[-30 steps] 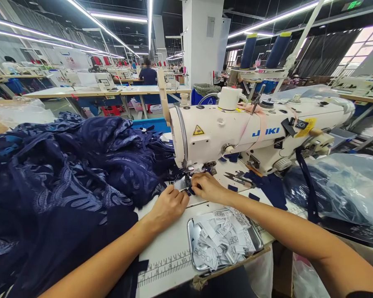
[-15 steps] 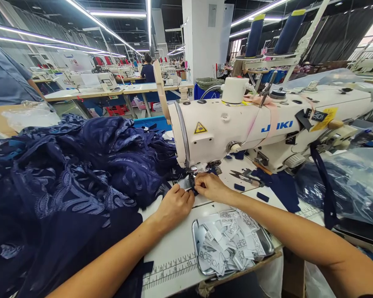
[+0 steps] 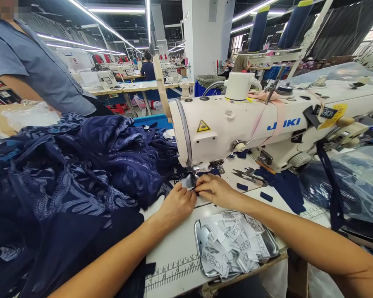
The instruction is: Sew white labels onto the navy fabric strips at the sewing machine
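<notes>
Both hands are close together under the head of a white sewing machine (image 3: 217,128), by its presser foot. My left hand (image 3: 180,202) is closed, its fingers curled near the needle area; what it pinches is mostly hidden, though dark fabric shows at the fingertips. My right hand (image 3: 216,190) pinches a small piece of dark navy fabric (image 3: 196,191) beside the foot. A large heap of navy embroidered fabric (image 3: 90,174) lies to the left of the machine. In front of the hands sits a metal tray (image 3: 199,252) full of white printed labels (image 3: 233,240).
Thread snips (image 3: 250,177) and small navy scraps (image 3: 266,196) lie right of my right hand. A clear plastic bag (image 3: 360,182) with dark contents is at the far right. A person in a blue-grey shirt (image 3: 46,66) stands at the upper left, behind the heap.
The person at the left has come further into view. My right hand's fingers have stretched out slightly beside the presser foot. The camera view has shifted a little.
</notes>
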`<state>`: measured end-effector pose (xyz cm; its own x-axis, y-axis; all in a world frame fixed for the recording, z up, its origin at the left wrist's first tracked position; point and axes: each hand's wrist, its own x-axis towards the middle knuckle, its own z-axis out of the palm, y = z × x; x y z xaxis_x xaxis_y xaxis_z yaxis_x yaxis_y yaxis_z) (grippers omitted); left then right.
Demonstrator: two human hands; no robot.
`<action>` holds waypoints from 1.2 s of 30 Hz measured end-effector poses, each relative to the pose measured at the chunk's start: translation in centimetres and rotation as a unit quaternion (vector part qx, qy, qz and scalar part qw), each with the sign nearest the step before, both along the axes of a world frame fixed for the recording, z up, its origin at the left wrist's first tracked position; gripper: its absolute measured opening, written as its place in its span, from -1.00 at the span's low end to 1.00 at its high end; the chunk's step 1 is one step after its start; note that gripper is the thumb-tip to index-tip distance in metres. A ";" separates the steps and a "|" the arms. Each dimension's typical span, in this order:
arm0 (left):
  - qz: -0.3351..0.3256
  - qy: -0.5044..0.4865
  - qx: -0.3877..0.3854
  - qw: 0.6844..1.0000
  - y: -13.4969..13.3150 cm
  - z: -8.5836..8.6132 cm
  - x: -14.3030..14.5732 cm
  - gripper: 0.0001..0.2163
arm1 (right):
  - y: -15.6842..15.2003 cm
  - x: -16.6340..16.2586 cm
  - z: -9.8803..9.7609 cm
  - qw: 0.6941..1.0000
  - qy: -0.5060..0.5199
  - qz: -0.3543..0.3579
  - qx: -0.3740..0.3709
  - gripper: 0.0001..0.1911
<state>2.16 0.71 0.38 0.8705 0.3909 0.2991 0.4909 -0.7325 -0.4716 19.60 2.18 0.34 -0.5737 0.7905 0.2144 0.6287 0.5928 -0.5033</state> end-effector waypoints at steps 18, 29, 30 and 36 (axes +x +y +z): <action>-0.015 -0.157 -0.201 0.967 0.1 -0.2 -0.4 -0.80 | 1.2 2.0 0.8 0.912 -0.280 0.139 0.265 -0.68; 0.052 -0.175 -0.140 0.973 0.0 -0.4 1.4 -0.86 | 2.1 2.4 -0.3 0.928 -0.258 0.111 0.244 -0.60; 0.055 -0.175 -0.140 0.973 0.0 -0.5 1.5 -0.87 | 2.2 2.4 -0.3 0.930 -0.253 0.113 0.240 -0.60; 0.067 -0.164 -0.142 0.974 0.0 -0.4 1.7 -0.87 | 2.2 2.3 -0.3 0.945 -0.232 0.111 0.204 -0.56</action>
